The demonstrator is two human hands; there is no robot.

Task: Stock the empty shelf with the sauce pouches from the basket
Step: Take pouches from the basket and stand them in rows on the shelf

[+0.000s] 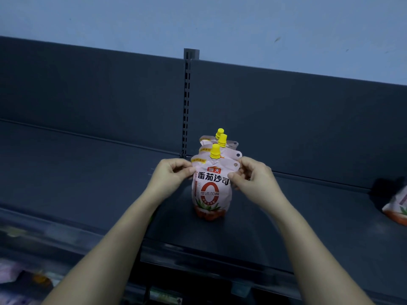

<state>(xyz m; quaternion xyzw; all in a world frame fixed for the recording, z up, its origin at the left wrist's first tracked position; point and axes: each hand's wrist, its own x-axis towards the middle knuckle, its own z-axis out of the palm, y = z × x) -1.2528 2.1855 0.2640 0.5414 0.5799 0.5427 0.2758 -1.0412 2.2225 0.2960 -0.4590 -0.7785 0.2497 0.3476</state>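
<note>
**Both hands on front pouch**

Left hand (174, 175) and right hand (253, 178) pinch front sauce pouch (211, 194) by its upper edges. It stands upright on shelf (99, 177), before the slotted post (186, 106). Two more pouches (230, 153) queue between it and post.

three pouches (211, 190) are counted at centre, a fourth pouch (396, 209) at 3 o'clock; three caps (215, 150) and two hands (169, 176) are counted.
</note>
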